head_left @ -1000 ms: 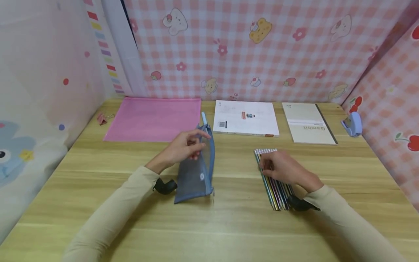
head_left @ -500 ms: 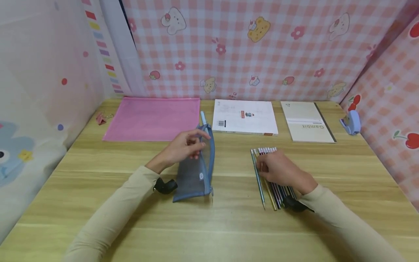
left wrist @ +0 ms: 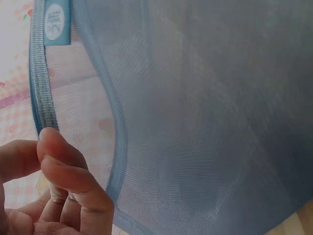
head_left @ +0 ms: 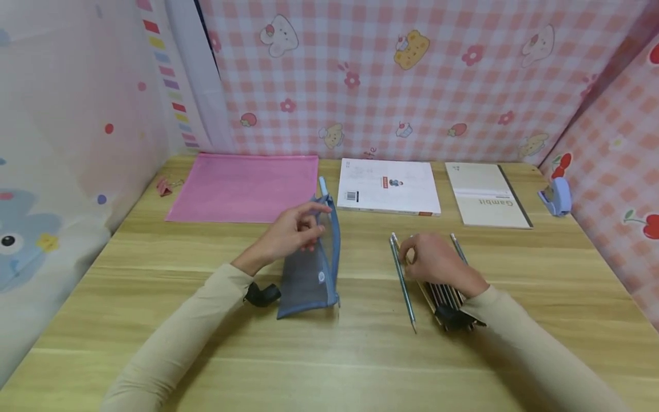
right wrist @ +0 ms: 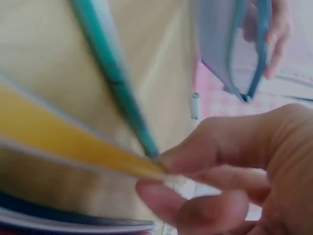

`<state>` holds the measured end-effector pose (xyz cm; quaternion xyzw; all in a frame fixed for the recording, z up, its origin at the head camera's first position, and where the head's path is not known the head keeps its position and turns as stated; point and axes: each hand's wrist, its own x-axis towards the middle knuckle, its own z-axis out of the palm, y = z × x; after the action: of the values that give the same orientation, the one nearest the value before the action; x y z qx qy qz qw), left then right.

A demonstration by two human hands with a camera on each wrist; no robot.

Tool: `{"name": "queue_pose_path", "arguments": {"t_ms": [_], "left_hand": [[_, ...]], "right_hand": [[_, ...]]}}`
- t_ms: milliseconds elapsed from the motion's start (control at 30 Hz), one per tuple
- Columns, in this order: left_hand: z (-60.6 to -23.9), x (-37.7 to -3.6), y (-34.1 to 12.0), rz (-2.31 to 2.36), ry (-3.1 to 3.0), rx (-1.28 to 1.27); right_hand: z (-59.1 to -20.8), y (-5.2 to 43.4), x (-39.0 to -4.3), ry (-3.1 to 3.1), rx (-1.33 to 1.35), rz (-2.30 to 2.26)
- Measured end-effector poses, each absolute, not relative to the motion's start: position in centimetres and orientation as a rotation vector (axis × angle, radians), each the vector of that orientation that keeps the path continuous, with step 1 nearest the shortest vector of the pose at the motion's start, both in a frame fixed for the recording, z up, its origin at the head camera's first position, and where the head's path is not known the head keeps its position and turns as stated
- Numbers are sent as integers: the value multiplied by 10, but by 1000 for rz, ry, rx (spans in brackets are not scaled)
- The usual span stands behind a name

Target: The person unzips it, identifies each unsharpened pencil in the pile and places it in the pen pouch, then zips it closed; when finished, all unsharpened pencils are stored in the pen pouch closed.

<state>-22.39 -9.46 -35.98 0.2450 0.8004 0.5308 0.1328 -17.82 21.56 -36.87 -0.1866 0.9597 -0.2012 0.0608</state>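
Note:
My left hand holds a blue mesh pencil pouch upright on the wooden desk and pinches its top trim; in the left wrist view its fingers grip the pouch's blue edge. My right hand lies curled over a bundle of pencils to the right of the pouch. A teal pencil lies apart on the bundle's left, and a grey one sticks out on the right. In the right wrist view the fingers pinch a yellow pencil's end beside the teal pencil.
Along the back of the desk lie a pink folder, a white book, a beige notebook and a small blue gadget. A pink binder clip sits at the far left. A pale pen lies behind the pouch. Checked walls enclose three sides.
The right hand has fanned out the pencil bundle: the teal pencil has slid off to the left and a grey one now sticks out on the right. The left hand and pouch have stayed put.

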Motion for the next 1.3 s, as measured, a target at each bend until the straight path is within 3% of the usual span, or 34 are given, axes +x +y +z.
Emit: {"name": "queue_pose_path", "arguments": {"t_ms": [200,567,1000,1300], "left_hand": [[-360,-221,-91,1496,2390,764],[-366,-210,-78,1503,2401,741],[-367,-208,-73,1688,2372,761],[-369,-212,-74,1735,2366,737]], "right_hand": [[-356,205,-191,2804,-492,-1027],[-360,141,-206,2634,-425,-1921],[-369,112,-196,2715,-533,-1582],[-362,119,-196,2688,-617,-1465]]}}
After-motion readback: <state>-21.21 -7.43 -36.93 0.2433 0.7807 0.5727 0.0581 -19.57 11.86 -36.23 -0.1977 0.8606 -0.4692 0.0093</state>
